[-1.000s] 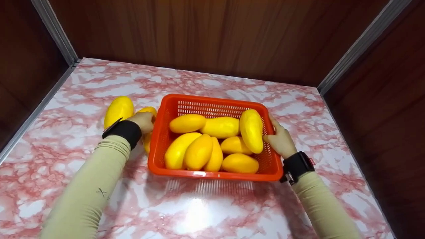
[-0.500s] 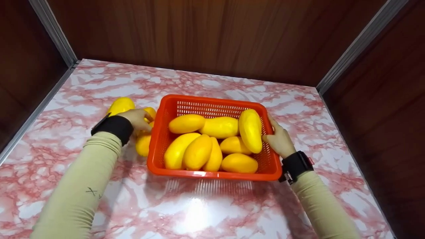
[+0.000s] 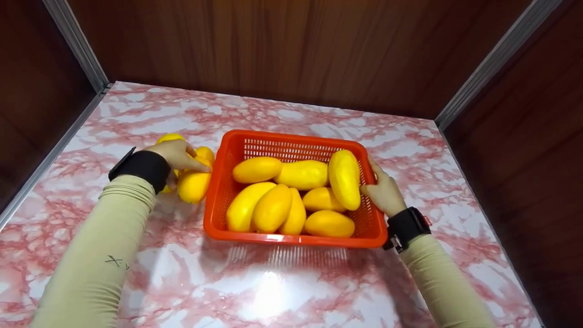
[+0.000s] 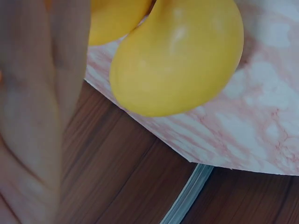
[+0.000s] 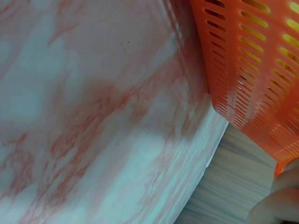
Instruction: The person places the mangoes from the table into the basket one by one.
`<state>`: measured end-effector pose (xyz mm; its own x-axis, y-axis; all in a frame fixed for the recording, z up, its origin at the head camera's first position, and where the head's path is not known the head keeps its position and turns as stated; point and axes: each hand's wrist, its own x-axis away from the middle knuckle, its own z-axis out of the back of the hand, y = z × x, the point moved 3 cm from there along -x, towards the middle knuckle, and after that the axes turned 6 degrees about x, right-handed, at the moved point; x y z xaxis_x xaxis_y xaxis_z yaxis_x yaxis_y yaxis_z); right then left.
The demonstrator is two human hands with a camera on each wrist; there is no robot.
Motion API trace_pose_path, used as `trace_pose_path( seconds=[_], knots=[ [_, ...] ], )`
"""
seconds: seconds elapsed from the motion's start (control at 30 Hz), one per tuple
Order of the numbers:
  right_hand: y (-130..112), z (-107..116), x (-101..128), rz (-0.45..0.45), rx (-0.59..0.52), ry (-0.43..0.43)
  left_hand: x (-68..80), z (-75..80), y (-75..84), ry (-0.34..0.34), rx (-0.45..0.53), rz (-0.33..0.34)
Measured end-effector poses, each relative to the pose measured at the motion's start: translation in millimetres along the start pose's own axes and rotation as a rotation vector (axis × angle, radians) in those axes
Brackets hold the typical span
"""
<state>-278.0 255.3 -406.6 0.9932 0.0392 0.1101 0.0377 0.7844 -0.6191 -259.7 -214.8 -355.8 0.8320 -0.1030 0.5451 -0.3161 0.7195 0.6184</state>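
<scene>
The mango [image 3: 193, 184] under the left hand [image 3: 175, 155] lies on the marble-patterned table [image 3: 282, 296], just outside the left wall of the orange basket [image 3: 291, 240] and nearly touching it. The hand lies on top of the mango with its fingers bent over it toward the basket, holding it from above; how far they wrap underneath cannot be seen. In the left wrist view a rounded yellow mango end [image 4: 180, 56] fills the frame beside the blurred fingers [image 4: 44, 93]. The fruit looks smooth and glossy, so it is probably slippery, firm enough not to dent under a moderate grip, and fairly heavy for one hand; the safest hold would be around its thick middle, with the fingers across the width instead of at the tapering tip. A second mango [image 3: 169, 137] sits behind the hand, farther left of the basket, mostly hidden. Inside the basket lie eight mangoes, one of them [image 3: 345, 178] resting lengthwise against the right wall. The right hand [image 3: 385, 193] grips that right wall at the rim, its thumb inside and its fingers outside, steadying the basket; the right wrist view shows the slotted orange wall [image 5: 254, 70] and a fingertip [image 5: 275, 207] at its edge. Dark wooden panels [image 3: 273, 45] stand behind the basket.
</scene>
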Motion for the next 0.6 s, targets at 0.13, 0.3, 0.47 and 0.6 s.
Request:
trace_pose_path(
  seconds=[0.13, 0.3, 0.47, 0.6],
  knots=[
    [0, 0, 0, -0.006, -0.001, -0.004, 2.0, 5.3, 1.4, 0.05, -0.016, -0.003],
    [1, -1, -1, -0.001, 0.001, 0.008, 3.3, 10.3, 2.5, 0.094, -0.001, -0.021],
    [2, -1, -1, 0.012, 0.017, 0.025, 4.4, 14.5, 5.3, 0.178, 0.014, -0.07],
    [2, -1, -1, 0.015, 0.014, 0.021, 4.0, 17.0, 8.8, 0.241, -0.006, -0.091]
  ],
)
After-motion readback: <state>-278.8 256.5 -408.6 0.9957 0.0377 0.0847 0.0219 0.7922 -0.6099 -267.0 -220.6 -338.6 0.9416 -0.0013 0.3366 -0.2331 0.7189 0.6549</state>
